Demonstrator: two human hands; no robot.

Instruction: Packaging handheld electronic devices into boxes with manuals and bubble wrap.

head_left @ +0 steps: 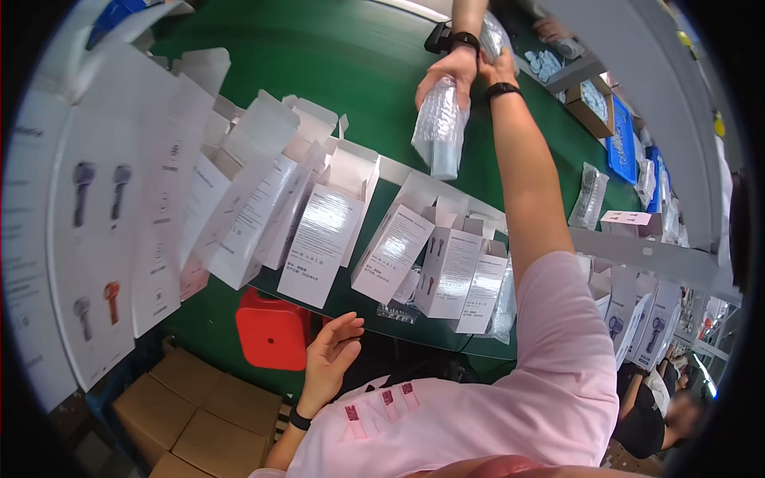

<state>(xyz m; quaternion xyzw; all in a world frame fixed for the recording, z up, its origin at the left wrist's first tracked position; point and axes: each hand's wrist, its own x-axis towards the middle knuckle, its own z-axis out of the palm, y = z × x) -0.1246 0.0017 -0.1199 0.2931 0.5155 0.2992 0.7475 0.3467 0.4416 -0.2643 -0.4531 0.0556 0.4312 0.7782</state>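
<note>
Bearing dense lines of small dark print, white cartons [319, 247] stand flaps-up in a row from 9 to 4 o'clock on the green tabletop [358, 72]; the large carton [96, 223] at 9 o'clock also shows pictures of grey and orange handheld devices. The right hand [500, 70], its arm extended toward 1 o'clock, touches a bubble-wrapped packet [495, 33] — its fingers are partly hidden, so whether they grip cannot be told. Beside it, a co-worker's hand [451, 70] holds another wrapped packet [441, 131], hanging toward 6 o'clock. At 7 o'clock, the left hand [328, 360] is bent up at the wrist — empty, fingers loosely curled, thumb apart.
</note>
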